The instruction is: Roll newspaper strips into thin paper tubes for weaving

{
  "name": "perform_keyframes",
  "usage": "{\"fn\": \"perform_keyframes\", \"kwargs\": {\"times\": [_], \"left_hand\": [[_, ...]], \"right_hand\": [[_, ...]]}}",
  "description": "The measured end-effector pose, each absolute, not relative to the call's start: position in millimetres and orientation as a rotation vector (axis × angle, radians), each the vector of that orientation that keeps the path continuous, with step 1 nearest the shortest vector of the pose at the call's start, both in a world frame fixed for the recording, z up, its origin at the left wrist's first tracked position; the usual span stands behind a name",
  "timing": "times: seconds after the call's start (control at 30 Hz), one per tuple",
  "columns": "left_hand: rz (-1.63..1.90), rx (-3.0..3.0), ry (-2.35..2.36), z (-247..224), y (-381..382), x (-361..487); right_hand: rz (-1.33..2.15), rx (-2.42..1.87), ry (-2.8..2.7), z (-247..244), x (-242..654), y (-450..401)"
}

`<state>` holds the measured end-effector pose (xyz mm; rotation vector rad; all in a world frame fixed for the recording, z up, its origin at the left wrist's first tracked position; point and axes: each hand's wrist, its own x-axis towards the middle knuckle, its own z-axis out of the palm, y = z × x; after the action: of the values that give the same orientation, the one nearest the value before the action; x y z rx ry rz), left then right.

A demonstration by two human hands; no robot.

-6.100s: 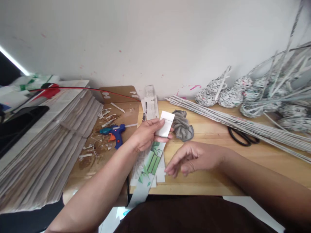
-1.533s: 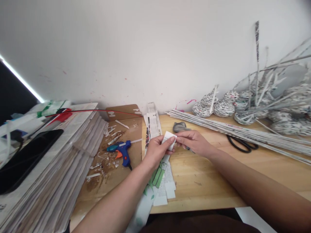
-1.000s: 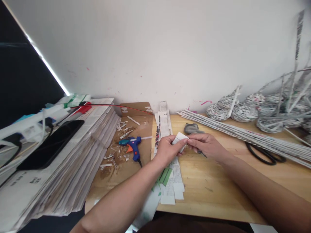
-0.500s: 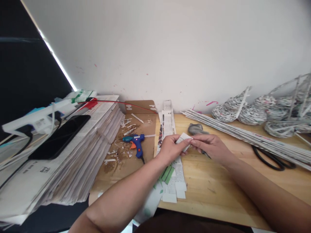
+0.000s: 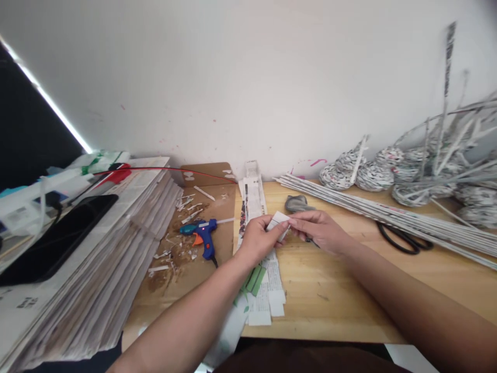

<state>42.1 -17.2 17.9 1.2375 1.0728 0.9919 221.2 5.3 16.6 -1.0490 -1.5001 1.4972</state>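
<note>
A small folded piece of white paper (image 5: 276, 219) with a dark line across it is pinched in my left hand (image 5: 257, 239), thumb on top. My right hand (image 5: 316, 230) closes its thumb and fingertips on the paper's right edge. Both hands are above the wooden table (image 5: 330, 305). Beneath and beside my left hand lie long newspaper strips (image 5: 254, 194), with a green printed piece (image 5: 256, 280) among them. A grey cloth-like bundle (image 5: 298, 203) sits just behind my right hand.
On the cardboard (image 5: 217, 197) at left lie a blue glue gun (image 5: 207, 238) and paper scraps. A newspaper stack (image 5: 128, 259) carries a black phone (image 5: 66, 233). Rolled paper sticks (image 5: 368, 210), black-handled scissors (image 5: 404, 238) and woven paper shapes (image 5: 375, 176) are on the right.
The camera view has turned to the right, so everything appears shifted left. Both hands keep the same hold on the folded paper.
</note>
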Motion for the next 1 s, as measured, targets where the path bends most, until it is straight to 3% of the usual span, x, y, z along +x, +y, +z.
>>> {"fn": "perform_keyframes", "kwargs": {"times": [0.47,0.8,1.0], "left_hand": [[0.971,1.243,1.063,18,-18,43],[1.029,1.107,1.071,21,-17,43],[1.051,1.113,1.049,18,-16,43]], "right_hand": [[1.263,-1.099,-1.616,22,218,3],[0.241,-1.263,-2.053,6,230,14],[0.163,-1.490,-2.250,-5,234,18]]}}
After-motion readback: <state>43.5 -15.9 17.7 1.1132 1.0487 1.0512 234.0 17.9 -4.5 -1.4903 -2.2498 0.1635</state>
